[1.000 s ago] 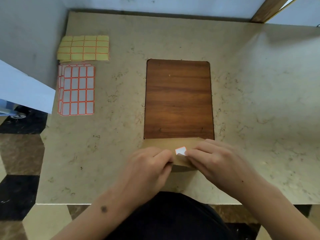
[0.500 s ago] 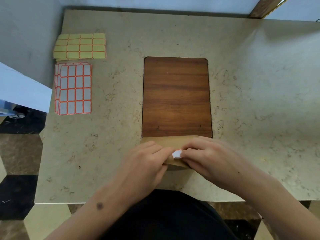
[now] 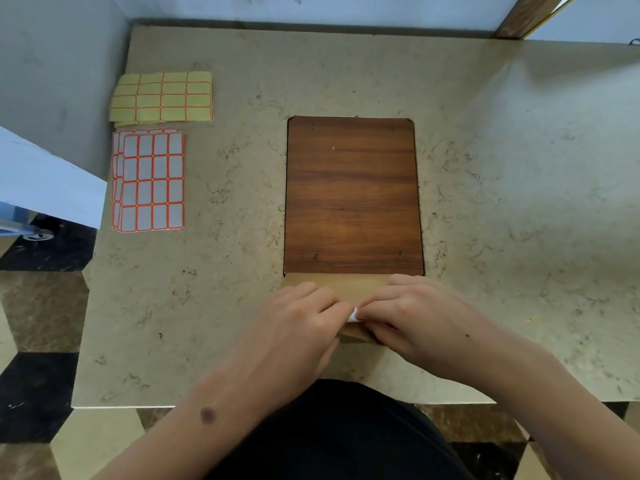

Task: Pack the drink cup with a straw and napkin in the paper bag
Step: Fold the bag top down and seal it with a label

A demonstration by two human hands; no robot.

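A brown paper bag (image 3: 341, 285) stands at the near edge of the table, its folded top facing me, just in front of the wooden board. My left hand (image 3: 298, 327) grips the folded top from the left. My right hand (image 3: 412, 320) presses on it from the right, fingertips on a small white label sticker (image 3: 354, 316) with an orange edge that sits on the fold. Both hands cover most of the bag. No cup, straw or napkin shows; whatever the bag holds is hidden.
A dark wooden board (image 3: 352, 195) lies in the middle of the beige stone table (image 3: 519, 202). At the far left lie a yellow label sheet (image 3: 162, 97) and a stack of white orange-edged label sheets (image 3: 149, 181). A wall stands behind.
My right fingers have slid over the white sticker, so less of it shows. My hands have drawn closer together on the fold. The bag stays in place.
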